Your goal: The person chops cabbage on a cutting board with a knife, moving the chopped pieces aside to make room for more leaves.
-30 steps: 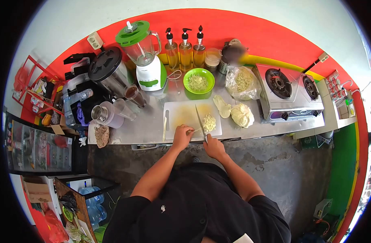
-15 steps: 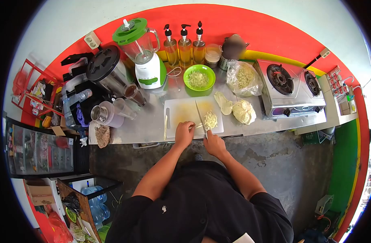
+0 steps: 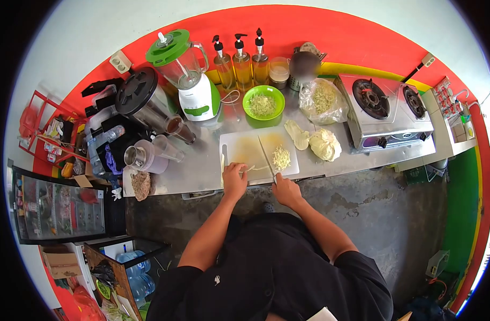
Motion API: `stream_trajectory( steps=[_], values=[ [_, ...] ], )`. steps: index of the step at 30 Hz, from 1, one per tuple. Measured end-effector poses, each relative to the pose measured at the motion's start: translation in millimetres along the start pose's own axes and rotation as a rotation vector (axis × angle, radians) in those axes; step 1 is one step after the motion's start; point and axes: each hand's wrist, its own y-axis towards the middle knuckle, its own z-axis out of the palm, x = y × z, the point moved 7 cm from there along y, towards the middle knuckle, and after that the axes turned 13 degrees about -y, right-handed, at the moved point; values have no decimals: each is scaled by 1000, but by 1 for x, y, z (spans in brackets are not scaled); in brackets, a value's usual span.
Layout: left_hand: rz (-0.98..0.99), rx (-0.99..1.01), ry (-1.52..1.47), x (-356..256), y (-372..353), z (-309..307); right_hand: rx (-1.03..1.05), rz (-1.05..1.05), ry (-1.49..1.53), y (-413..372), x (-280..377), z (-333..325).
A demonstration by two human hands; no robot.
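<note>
From my station I see the left hand (image 3: pixel 235 181) at the near edge of the cutting board (image 3: pixel 239 147), fingers pinched down on a thin pale strip of cabbage (image 3: pixel 254 168). Just right of it the knife (image 3: pixel 266 156) lies edge-down across the board, its handle wrapped in the clenched right hand (image 3: pixel 285 190). The shredded pile (image 3: pixel 280 158) sits beside the blade — light, limp, quick to scatter. The strip looks soft and a little slick — I'd pin it flat near its left end, fingertips tucked back. Bigger cabbage pieces (image 3: pixel 324 144) lie on the counter (image 3: pixel 197 166) at right.
</note>
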Motion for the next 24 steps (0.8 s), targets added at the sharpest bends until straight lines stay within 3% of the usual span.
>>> stream_trajectory(
  steps=[3, 8, 15, 24],
  values=[
    [65, -45, 21, -12, 0, -2, -14, -10, -7, 2, 0, 1],
    [153, 161, -41, -30, 5, 21, -59, -15, -47, -1, 4, -3],
    [245, 159, -4, -27, 7, 33, -16, 34, -172, -4, 9, 1],
    [-5, 193, -143, -15, 21, 34, 66, 17, -222, 2, 17, -17]
  ],
)
